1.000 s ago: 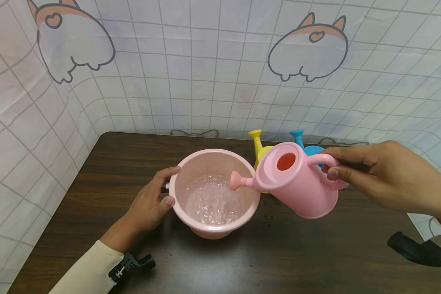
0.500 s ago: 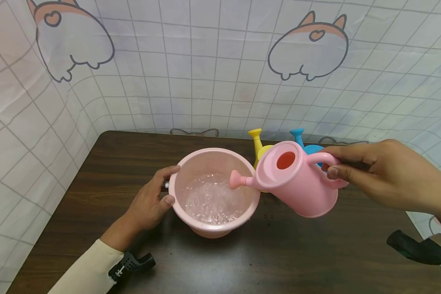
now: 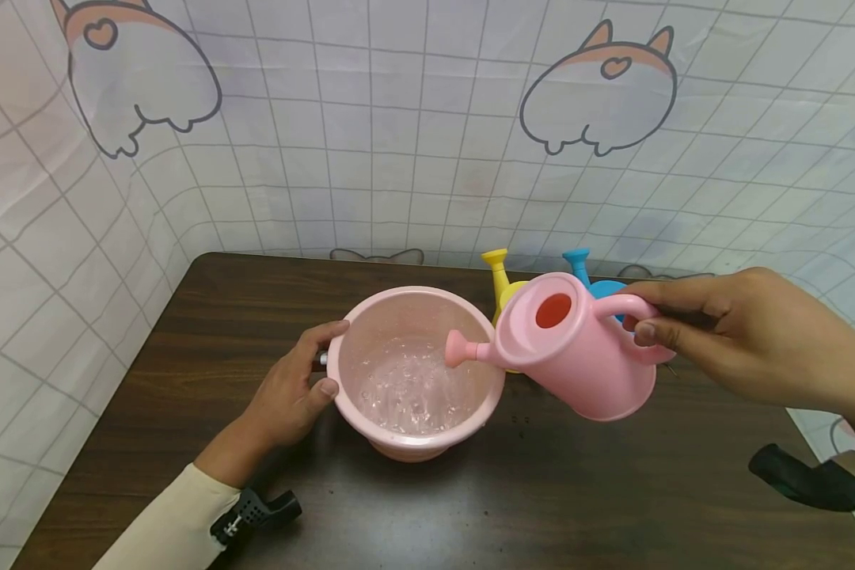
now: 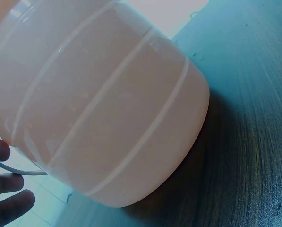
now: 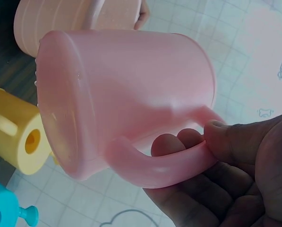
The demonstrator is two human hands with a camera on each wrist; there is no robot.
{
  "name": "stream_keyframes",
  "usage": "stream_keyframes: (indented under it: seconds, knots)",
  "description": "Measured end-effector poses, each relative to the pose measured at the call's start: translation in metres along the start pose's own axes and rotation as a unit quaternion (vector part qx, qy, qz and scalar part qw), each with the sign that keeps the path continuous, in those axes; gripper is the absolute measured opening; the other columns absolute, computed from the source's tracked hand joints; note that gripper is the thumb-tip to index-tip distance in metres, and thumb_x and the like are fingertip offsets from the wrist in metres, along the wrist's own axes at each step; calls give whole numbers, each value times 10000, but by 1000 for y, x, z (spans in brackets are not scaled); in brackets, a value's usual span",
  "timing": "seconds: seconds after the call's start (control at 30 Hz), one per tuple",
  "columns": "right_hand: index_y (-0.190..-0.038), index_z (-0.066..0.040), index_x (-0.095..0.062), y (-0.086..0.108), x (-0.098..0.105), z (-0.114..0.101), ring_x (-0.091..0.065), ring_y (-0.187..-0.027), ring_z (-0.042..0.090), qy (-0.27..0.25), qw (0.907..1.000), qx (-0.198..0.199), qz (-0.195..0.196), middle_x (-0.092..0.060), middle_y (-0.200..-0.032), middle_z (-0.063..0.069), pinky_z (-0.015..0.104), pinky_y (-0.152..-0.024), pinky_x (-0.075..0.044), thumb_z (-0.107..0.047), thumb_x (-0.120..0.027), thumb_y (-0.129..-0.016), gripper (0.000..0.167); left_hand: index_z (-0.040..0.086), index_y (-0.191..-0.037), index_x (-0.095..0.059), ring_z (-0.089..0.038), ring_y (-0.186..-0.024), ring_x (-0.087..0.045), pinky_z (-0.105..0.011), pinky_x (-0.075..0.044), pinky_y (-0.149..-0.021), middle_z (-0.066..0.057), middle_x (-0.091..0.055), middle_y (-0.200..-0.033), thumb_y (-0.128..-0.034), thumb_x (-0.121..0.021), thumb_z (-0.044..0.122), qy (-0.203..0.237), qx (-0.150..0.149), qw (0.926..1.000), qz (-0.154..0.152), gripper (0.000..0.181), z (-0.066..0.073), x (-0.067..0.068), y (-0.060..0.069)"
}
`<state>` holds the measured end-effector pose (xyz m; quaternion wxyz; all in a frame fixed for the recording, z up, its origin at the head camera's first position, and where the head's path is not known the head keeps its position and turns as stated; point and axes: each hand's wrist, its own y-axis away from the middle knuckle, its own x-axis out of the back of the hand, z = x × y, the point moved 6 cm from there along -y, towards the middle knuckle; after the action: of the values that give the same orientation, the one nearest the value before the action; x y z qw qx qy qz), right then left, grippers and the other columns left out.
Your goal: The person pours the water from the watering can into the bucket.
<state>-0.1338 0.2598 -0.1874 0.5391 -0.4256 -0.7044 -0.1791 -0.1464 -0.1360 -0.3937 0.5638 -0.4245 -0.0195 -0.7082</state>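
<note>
A pink watering can (image 3: pixel 577 356) is tilted to the left, its sprinkler head (image 3: pixel 460 348) over the mouth of a pale pink bucket (image 3: pixel 409 450). My right hand (image 3: pixel 748 340) grips the can's handle (image 5: pixel 164 168), fingers and thumb curled round it in the right wrist view. Rippling water (image 3: pixel 413 388) with splashes lies in the bucket. My left hand (image 3: pixel 292 388) holds the bucket's left rim, thumb and index finger on the edge. In the left wrist view, other fingers (image 4: pixel 11 208) show near the thin bail handle (image 4: pixel 25 172) beside the bucket's wall.
Behind the pink can, a yellow watering can (image 3: pixel 504 294) and a blue watering can (image 3: pixel 598 286) stand at the table's back edge, partly hidden. The dark wooden table (image 3: pixel 541 507) has a few water drops on it. A white gridded cloth (image 3: pixel 392 158) hangs behind.
The water surface in the bucket keeps rippling and its splash pattern differs. Both hands, the tilted watering can and the bucket stay almost exactly where they were.
</note>
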Motion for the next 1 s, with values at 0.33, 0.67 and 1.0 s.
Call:
stream_keyframes:
  seconds: [0.33,0.67,1.0]
  knots:
    - [-1259,-236,-732,-1,1,1,-717,-787,13,193,9998,51,8,-752,-915,-158,152,-621,-532,-64,-734,-948,356,166,-1527,-353,-248,-1138,-634,-514,-569,-886,-81,-484,-1480,-1017,-350,657,62,-16,10000,17,707,0,0,0]
    - [-1253,-270,-726,-2,3,-1,-669,-718,19,221,9997,123,-56,-726,-921,-204,158,-604,-512,-45,-758,-920,404,179,-1531,-348,-247,-1145,-629,-531,-565,-889,-76,-476,-1485,-1012,-342,674,50,23,10000,13,717,-1,0,0]
    - [-1250,-262,-728,-4,3,-1,-634,-688,45,62,9999,6,-92,-742,-943,-114,173,-594,-518,-88,-773,-920,375,171,-1530,-350,-245,-1137,-632,-516,-570,-885,-78,-485,-1472,-1014,-333,677,77,-19,10000,24,723,-1,-1,-1]
